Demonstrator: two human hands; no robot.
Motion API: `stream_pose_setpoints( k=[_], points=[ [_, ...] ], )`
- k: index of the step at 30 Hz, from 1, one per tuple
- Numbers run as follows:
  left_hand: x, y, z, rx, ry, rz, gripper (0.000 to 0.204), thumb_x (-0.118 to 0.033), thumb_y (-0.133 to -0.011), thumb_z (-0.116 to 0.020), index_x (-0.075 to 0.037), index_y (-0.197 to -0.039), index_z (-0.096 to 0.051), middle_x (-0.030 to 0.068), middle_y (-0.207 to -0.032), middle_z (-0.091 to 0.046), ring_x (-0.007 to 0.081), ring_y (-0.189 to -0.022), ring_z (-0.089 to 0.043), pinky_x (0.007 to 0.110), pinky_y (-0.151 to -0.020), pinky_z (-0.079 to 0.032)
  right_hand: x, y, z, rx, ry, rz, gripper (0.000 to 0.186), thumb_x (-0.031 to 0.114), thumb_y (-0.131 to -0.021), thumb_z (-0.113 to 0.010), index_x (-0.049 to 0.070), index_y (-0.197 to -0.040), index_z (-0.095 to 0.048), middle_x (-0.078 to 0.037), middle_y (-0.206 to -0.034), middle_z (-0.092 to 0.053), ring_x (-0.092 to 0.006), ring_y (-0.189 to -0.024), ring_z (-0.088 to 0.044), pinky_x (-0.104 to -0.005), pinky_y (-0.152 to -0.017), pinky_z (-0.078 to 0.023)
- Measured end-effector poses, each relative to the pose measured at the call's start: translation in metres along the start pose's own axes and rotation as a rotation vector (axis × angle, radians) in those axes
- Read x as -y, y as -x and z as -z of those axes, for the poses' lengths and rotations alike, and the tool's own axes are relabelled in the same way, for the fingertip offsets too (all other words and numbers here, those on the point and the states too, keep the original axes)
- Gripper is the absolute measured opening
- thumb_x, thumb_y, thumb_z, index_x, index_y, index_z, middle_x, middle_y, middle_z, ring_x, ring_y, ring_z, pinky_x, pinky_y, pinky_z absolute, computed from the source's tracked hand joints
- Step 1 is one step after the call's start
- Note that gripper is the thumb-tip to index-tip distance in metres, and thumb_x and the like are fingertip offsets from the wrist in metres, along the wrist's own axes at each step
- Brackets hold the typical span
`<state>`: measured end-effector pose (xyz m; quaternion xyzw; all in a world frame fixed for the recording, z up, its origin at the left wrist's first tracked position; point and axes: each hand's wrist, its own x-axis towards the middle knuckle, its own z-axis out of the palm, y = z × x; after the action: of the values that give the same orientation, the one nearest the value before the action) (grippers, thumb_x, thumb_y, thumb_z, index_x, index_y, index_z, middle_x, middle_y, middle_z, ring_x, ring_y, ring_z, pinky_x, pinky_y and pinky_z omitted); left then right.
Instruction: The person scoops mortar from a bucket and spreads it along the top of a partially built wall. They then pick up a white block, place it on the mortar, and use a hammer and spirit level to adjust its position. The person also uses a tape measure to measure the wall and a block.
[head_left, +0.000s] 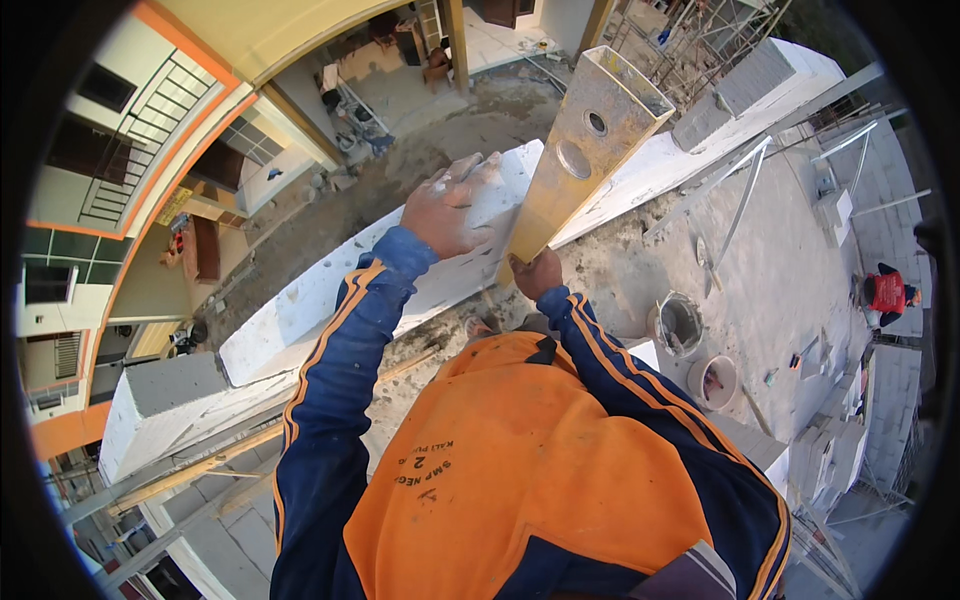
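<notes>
My left hand [455, 207] lies on the upper face of a long white lightweight block [300, 318], fingers apart, with pale dust on them. My right hand [538, 273] grips the lower end of a worn yellow spirit level [562, 175], thumb on its near face. Two round holes show in the level, and its far end rises toward the camera. The level is beside the end of the block under my left hand; whether the two touch, I cannot tell. Part of my right hand's grip is hidden behind the level.
More white blockwork [690, 165] continues at the upper right; a mortar-topped block [165, 395] sits lower left. Beyond the wall is a drop to a yard. Two buckets [678, 325] [713, 383] stand on the concrete floor at right, with metal props [740, 185] and a person in red [887, 293].
</notes>
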<state>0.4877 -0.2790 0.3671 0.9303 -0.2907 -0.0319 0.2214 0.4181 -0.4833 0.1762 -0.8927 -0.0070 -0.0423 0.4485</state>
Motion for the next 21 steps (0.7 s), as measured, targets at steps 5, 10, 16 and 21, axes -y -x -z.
stream_pose_setpoints(
  k=[5,10,16,21],
  points=[
    [-0.001,0.003,-0.002,-0.051,-0.048,0.007,0.094,-0.037,-0.071,-0.076,-0.024,-0.152,-0.030,0.0127,-0.150,-0.039,0.0343,-0.133,-0.044,0.042,-0.109,-0.040,0.012,0.004,-0.013,-0.085,-0.034,-0.006,0.026,0.013,-0.079,-0.072,0.004,-0.104,-0.066,-0.021,-0.094,-0.068,-0.0411,-0.086,-0.065,-0.0447,-0.073,-0.054],
    [0.002,0.001,-0.005,-0.114,0.034,-0.060,0.090,-0.039,-0.071,-0.072,-0.021,-0.151,-0.034,0.0164,-0.149,-0.041,0.0379,-0.132,-0.045,0.045,-0.110,-0.037,0.002,0.005,-0.030,-0.209,0.027,0.031,0.021,0.017,-0.079,-0.072,0.003,-0.095,-0.067,-0.020,-0.086,-0.069,-0.0407,-0.079,-0.066,-0.0461,-0.068,-0.053],
    [-0.001,0.004,-0.003,-0.077,0.014,0.003,0.089,-0.037,-0.071,-0.072,-0.017,-0.150,-0.035,0.0185,-0.147,-0.041,0.0377,-0.131,-0.046,0.045,-0.110,-0.037,-0.006,0.007,-0.040,-0.251,0.052,0.058,0.019,0.017,-0.080,-0.072,0.005,-0.094,-0.069,-0.019,-0.084,-0.069,-0.0406,-0.078,-0.066,-0.0455,-0.067,-0.053],
    [0.002,0.002,0.008,-0.015,0.058,-0.018,0.091,-0.041,-0.070,-0.073,-0.012,-0.148,-0.037,0.0192,-0.142,-0.047,0.0379,-0.125,-0.051,0.042,-0.107,-0.039,-0.003,0.008,-0.036,-0.191,0.091,0.024,0.019,0.018,-0.081,-0.072,0.005,-0.093,-0.069,-0.018,-0.084,-0.069,-0.0402,-0.079,-0.066,-0.0445,-0.068,-0.053]
  ],
)
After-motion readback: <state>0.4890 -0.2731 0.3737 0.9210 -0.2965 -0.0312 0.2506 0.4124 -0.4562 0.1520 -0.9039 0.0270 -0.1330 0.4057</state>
